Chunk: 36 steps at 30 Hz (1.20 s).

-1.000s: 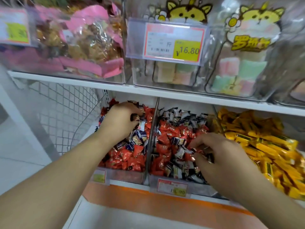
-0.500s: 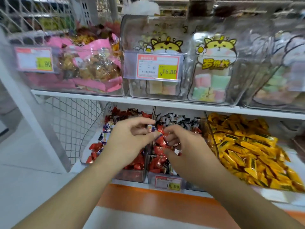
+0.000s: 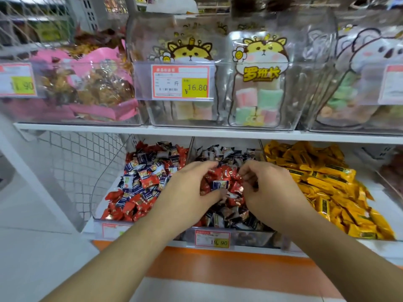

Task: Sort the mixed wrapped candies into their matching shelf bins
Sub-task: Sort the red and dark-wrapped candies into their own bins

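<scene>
Two clear bins on the lower shelf hold mixed wrapped candies. The left bin (image 3: 99, 211) has red and dark-blue pieces. The middle bin (image 3: 250, 239) has black-and-white pieces (image 3: 224, 152) with a heap of red candies (image 3: 221, 174) on top. My left hand (image 3: 187, 190) curls round the heap's left side, with the thumb under it. My right hand (image 3: 270, 190) closes on the heap from the right with bent fingers. One blue-and-white candy (image 3: 220, 184) lies between the hands.
A bin of yellow wrapped bars (image 3: 316, 182) stands to the right. The upper shelf (image 3: 152, 128) carries clear boxes of snacks and marshmallows with a price tag (image 3: 181, 82). A wire mesh panel (image 3: 82, 162) closes the left side. An orange base strip runs below.
My left hand left the left bin and came over the divider into the middle bin. Both hands now meet around the red heap. The camera has pulled back and tilted up.
</scene>
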Tool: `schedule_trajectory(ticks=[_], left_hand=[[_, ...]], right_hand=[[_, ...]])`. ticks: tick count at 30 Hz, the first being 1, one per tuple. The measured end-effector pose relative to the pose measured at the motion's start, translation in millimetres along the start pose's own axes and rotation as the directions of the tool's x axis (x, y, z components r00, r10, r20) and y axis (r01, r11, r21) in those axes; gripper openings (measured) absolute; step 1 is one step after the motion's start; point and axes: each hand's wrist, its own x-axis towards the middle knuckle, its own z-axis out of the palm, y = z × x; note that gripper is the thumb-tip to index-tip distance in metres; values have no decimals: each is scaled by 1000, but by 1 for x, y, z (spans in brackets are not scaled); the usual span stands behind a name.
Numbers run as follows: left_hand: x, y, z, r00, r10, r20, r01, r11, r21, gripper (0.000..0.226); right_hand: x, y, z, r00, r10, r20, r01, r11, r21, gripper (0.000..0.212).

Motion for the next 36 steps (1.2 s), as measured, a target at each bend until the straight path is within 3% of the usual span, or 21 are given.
schedule_trajectory(ticks=[3,6,10,18,24,29,36], left_hand=[[5,-11,-6,997,24,-76,-21,999,42,50],[20,-35,-14,990,-49,-134,64,992,107,40],[53,-85,-25,977,-134,-165,169,960,224,44],[113,-128,-36,961,-276,20,260,924,280,66],[124,-145,-27,965,-262,30,241,922,302,63],[127,-145,-27,963,-262,67,210,880,426,56],[121,-146,-29,967,-254,19,233,911,339,45]], right_hand=[[-1,-3,1,1000,-2,29,3,1000,-26,21],[-2,-5,4,999,9,45,-7,999,-35,24],[-4,-3,8,997,15,74,-12,999,-43,29],[9,7,13,998,-15,60,16,1000,-19,30],[10,8,18,998,-41,53,42,999,-20,31],[8,8,17,997,-45,70,47,998,-34,32],[8,7,17,996,-30,83,34,998,-45,31]])
